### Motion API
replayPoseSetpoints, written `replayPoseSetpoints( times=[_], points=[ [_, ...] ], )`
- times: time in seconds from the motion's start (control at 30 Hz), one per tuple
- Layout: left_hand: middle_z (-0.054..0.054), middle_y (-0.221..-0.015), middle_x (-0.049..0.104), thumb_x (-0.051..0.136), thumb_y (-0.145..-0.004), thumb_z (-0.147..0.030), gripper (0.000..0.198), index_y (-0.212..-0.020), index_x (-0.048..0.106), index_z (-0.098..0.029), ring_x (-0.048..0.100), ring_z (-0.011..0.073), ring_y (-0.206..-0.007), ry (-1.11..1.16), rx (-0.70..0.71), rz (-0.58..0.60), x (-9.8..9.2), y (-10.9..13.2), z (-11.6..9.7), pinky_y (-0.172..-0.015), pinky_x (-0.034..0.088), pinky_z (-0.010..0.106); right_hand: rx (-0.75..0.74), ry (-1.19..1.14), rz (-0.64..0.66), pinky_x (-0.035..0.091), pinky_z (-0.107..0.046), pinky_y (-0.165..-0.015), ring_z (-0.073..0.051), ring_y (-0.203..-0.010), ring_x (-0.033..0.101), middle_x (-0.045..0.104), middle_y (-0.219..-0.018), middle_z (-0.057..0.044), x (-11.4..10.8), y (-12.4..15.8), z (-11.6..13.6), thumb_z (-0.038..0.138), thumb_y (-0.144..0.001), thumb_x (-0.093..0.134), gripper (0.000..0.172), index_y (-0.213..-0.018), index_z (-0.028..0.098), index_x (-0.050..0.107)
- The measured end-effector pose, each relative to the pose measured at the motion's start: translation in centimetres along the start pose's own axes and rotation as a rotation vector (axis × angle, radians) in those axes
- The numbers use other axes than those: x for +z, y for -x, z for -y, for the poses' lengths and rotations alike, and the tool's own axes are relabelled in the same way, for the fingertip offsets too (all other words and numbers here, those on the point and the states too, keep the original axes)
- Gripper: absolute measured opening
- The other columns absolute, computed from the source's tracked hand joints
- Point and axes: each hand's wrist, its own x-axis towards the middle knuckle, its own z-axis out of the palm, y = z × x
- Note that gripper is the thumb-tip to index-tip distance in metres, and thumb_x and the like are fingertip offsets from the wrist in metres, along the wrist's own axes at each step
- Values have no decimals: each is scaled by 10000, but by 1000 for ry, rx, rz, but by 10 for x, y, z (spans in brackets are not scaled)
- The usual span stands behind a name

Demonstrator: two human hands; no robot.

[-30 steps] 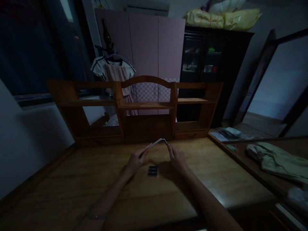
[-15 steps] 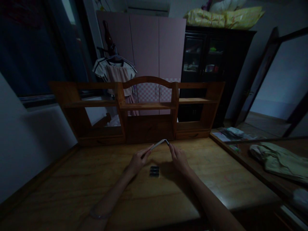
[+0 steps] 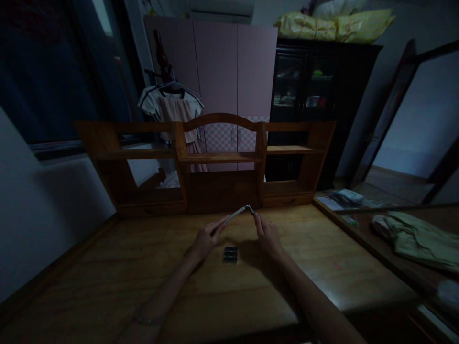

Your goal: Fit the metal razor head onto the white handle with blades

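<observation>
Pinched in my left hand (image 3: 208, 236) is a slim, pale stick-like object (image 3: 234, 215) that slants up to the right. My right hand (image 3: 267, 234) grips a small dark tool (image 3: 252, 210) with a shiny tip, which meets the far end of the pale piece; the dim light hides its exact kind. On the tabletop below and between both hands lies a small group of dark, cylinder-like pieces (image 3: 230, 254) side by side, possibly batteries. Both hands are closed and held above the wooden table (image 3: 143, 272).
A wooden shelf unit (image 3: 222, 157) stands along the table's back edge. To the right, a lower surface holds a pale green cloth (image 3: 412, 239) and some papers and packets (image 3: 346, 198). Clothes (image 3: 175, 107) hang behind, before a pink wardrobe (image 3: 217, 67).
My right hand and the dark tool have shifted slightly, so the tool's shiny tip shows a bit more at the pale piece's end. The left hand stays nearly still.
</observation>
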Motion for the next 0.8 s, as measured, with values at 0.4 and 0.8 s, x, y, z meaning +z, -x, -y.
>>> replayPoseSetpoints(
  times=[0.4, 0.8],
  points=[
    [10, -1274, 568, 438, -901, -340, 370, -1235, 562, -244, 533, 202, -1171, -16, 0, -5, 0, -1, 1, -1021, 407, 368, -5, 64, 24, 412, -239, -635, -167, -736, 626, 661, -998, -110, -5, 2, 3, 158, -950, 253, 412, -1263, 174, 522],
    [10, -1271, 572, 444, -900, -329, 370, -1241, 556, -240, 538, 195, -1166, -25, 6, -49, -1, -1, 7, -1006, 423, 347, -39, 110, 62, 442, -256, -696, -174, -799, 623, 616, -1142, -124, -1, 1, 0, 131, -943, 234, 443, -1321, 171, 461]
  ],
)
